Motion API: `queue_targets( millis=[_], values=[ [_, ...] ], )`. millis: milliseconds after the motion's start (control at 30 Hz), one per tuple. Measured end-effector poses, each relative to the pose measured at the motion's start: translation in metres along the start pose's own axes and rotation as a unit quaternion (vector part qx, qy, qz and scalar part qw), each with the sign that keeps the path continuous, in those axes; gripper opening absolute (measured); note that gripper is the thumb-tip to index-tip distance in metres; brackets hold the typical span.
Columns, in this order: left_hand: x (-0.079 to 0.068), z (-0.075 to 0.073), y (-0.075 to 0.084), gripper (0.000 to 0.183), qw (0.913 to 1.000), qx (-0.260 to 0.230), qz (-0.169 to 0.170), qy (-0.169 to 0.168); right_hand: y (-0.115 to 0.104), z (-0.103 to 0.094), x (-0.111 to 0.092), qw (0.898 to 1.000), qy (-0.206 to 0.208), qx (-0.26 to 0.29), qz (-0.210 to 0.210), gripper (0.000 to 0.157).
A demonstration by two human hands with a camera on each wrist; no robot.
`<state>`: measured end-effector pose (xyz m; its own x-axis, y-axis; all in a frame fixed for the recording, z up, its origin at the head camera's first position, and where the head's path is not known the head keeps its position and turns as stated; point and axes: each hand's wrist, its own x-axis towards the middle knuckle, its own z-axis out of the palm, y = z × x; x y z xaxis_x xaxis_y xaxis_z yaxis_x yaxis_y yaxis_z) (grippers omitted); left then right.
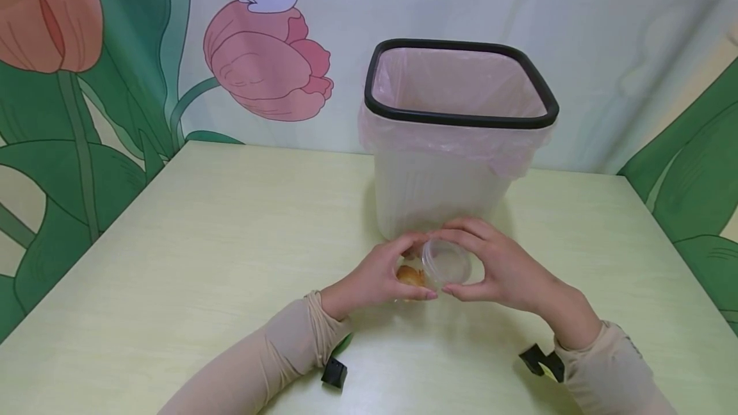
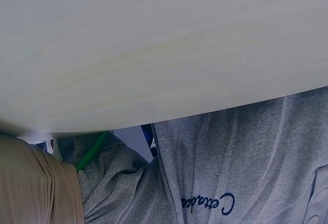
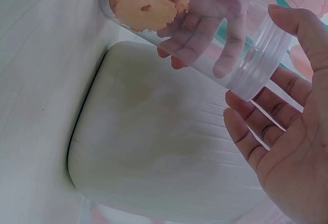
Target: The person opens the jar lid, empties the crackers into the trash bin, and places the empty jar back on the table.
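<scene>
A clear plastic jar (image 3: 210,24) leans at a tilt above the table, with golden-brown baked pieces, cookie-like, (image 3: 143,8) at its bottom. My left hand (image 1: 375,277) grips the jar's body, thumb on the near side and fingers round the far side. Around the clear lid (image 1: 448,262) at the jar's top, my right hand (image 1: 510,271) curls its thumb and fingers at the rim. In the right wrist view the lid sits on the jar's mouth; whether it is tight I cannot tell. The left wrist view shows neither hand.
Just behind the hands stands a white waste bin (image 1: 441,191) with a black rim (image 1: 461,119) and a pink liner (image 1: 455,139). The pale table (image 1: 230,223) reaches back to a curtain (image 1: 576,50) printed with flowers.
</scene>
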<state>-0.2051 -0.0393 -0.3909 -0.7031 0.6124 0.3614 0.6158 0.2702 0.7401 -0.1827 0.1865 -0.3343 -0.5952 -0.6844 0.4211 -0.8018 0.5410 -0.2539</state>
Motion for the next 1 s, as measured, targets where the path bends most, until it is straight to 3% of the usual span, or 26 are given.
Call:
queue_targets(
  millis=[767, 1000],
  values=[
    [-0.0017, 0.0005, 0.0005, 0.076, 0.9999, -0.012, -0.005, -0.008, -0.0012, 0.0004, -0.0023, 1.000, 0.000, -0.019, -0.012, 0.067],
    [-0.0005, 0.0000, 0.0011, 0.072, 0.9999, -0.013, 0.002, -0.009, -0.0087, -0.0021, -0.0016, 0.996, 0.010, -0.067, 0.053, 0.066]
  ],
)
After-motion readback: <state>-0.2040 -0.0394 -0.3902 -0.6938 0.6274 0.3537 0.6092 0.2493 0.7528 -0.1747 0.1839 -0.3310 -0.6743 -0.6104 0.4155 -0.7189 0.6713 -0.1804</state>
